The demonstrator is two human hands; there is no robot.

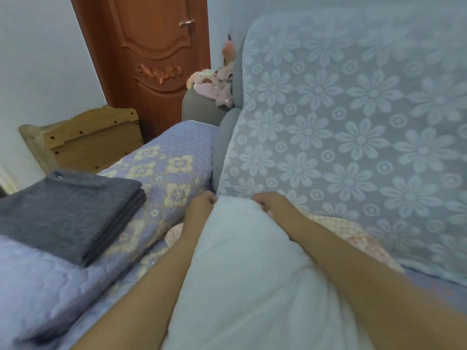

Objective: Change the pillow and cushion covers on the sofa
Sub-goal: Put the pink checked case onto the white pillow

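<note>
Both hands grip the far end of a white pillow (pixel 242 261) on the sofa: left hand (pixel 202 205), right hand (pixel 271 202). Folded grey covers (pixel 68 213) lie left.

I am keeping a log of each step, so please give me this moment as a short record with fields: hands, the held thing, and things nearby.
left hand: left hand grips far end of bare white pillow
right hand: right hand grips same end
pillow: lies between both forearms, on quilted lilac sofa cover
spare covers: folded dark grey fabric stack, left on seat, untouched
behind: pale lace flower throw over backrest
</note>
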